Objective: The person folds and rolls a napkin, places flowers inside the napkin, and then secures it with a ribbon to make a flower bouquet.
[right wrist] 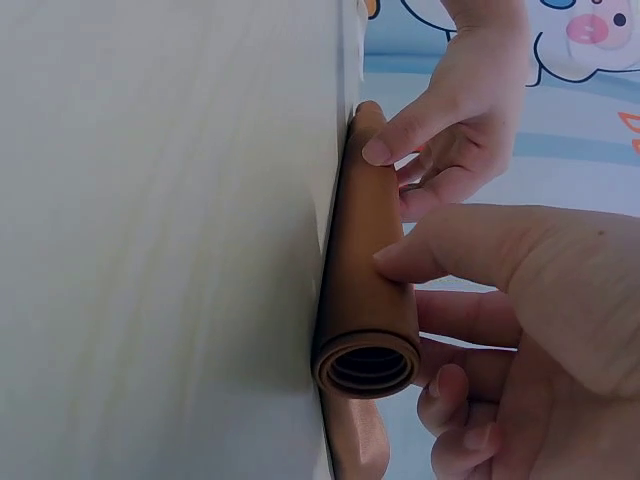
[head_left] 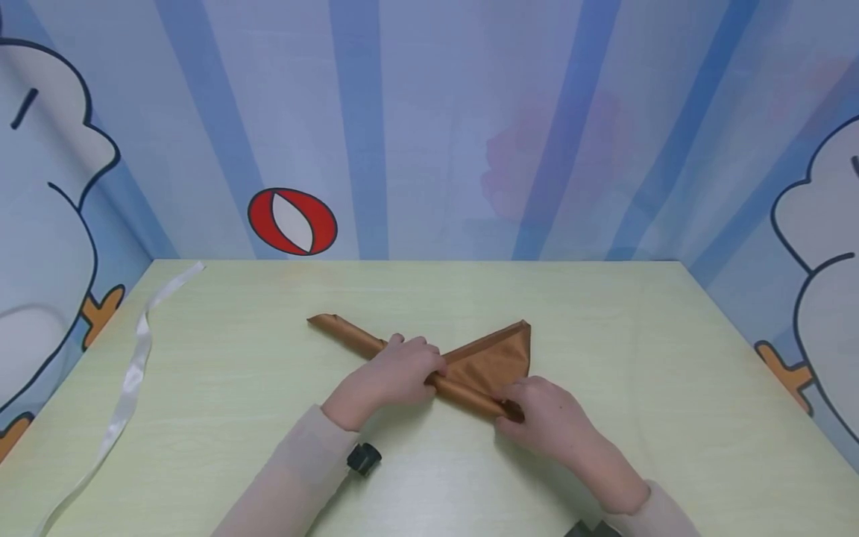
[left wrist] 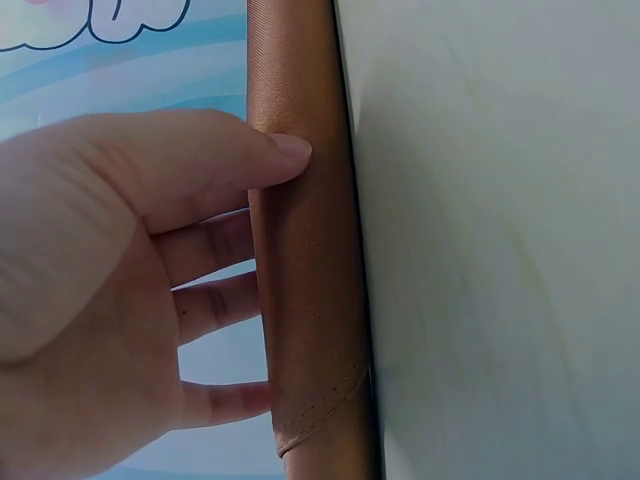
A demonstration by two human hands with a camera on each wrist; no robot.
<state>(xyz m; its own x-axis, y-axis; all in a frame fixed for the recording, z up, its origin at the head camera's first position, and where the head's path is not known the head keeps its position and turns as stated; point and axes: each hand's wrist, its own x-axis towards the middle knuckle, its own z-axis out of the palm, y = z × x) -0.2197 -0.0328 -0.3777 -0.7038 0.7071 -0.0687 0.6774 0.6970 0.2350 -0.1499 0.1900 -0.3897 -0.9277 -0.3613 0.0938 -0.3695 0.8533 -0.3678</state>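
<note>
Left hand [head_left: 400,372] and right hand [head_left: 550,419] pinch rolled brown satiny cloth [head_left: 466,394], likely light, slippery and best held at two spots.

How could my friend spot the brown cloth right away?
On the pale table, find the left hand and right hand. Both hold the brown cloth, partly rolled into a tube, with a pointed flap. Unlike the white ribbon, it's rolled and held.

High head view, close wrist views.
</note>
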